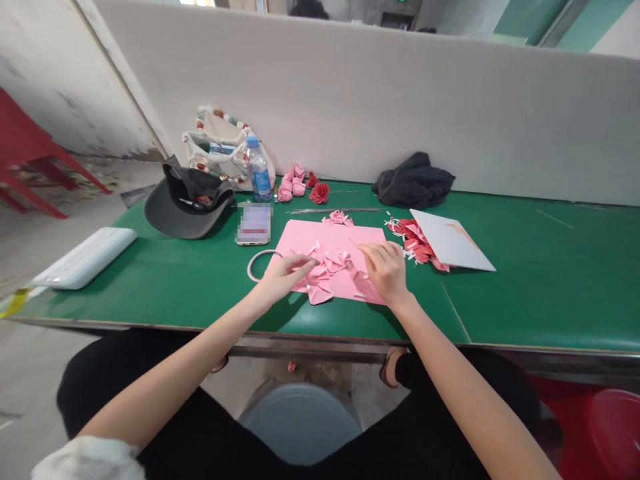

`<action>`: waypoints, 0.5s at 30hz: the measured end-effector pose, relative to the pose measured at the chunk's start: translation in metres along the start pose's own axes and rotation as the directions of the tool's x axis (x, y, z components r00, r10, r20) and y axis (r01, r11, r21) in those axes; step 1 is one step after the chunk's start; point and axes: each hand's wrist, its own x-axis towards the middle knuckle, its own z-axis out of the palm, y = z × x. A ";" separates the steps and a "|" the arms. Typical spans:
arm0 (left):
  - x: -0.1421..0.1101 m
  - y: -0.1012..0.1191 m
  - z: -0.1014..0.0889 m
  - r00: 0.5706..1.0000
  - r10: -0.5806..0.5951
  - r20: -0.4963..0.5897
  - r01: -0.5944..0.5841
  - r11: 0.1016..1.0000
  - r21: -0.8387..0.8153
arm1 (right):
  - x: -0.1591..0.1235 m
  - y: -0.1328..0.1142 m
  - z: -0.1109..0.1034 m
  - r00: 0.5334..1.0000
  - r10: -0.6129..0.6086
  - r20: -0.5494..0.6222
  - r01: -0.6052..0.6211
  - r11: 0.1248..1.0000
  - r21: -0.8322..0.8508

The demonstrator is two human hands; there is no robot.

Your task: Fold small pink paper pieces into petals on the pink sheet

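A pink paper sheet (300,233) lies on the green table, with folded and curled pink paper pieces (320,292) scattered over it. My left hand (285,275) hovers above the sheet's left side, thumb and fingertips closed together; whatever is between them is too small to name. Over the right side, my right hand (387,270) has its fingers curled in a pinch near a thin pale sliver, which I cannot make out clearly. Just behind the sheet's far edge rests a small pink paper cluster (338,218). A roll of tape (257,265) lies by the left hand.
To the right, a white board (453,240) leans over red and pink paper scraps (415,240). Thin wires (335,211), paper roses (319,193), a bottle (259,173), a phone (254,223), a cap (193,203) and black cloth (415,180) sit farther back, before a pale partition (350,100).
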 end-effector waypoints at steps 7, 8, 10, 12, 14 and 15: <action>-0.006 0.000 0.018 0.930 -0.278 0.239 0.367 0.710 -0.601 | -0.009 -0.044 -0.009 0.908 -0.413 0.066 0.369 0.866 0.338; -0.006 -0.001 0.017 0.923 -0.300 0.242 0.385 0.691 -0.612 | -0.010 -0.047 -0.008 0.903 -0.426 0.054 0.384 0.857 0.344; -0.004 -0.003 0.016 0.920 -0.312 0.238 0.392 0.693 -0.605 | -0.011 -0.050 -0.004 0.917 -0.397 0.046 0.360 0.869 0.339; -0.003 -0.006 0.014 0.927 -0.297 0.228 0.375 0.717 -0.588 | -0.010 -0.050 -0.001 0.945 -0.320 0.063 0.281 0.898 0.338; -0.003 -0.009 0.014 0.943 -0.261 0.205 0.331 0.739 -0.586 | -0.009 -0.050 0.002 0.969 -0.234 0.072 0.198 0.922 0.331; -0.003 -0.011 0.014 0.951 -0.243 0.192 0.310 0.750 -0.585 | -0.008 -0.050 0.002 0.977 -0.200 0.070 0.168 0.931 0.325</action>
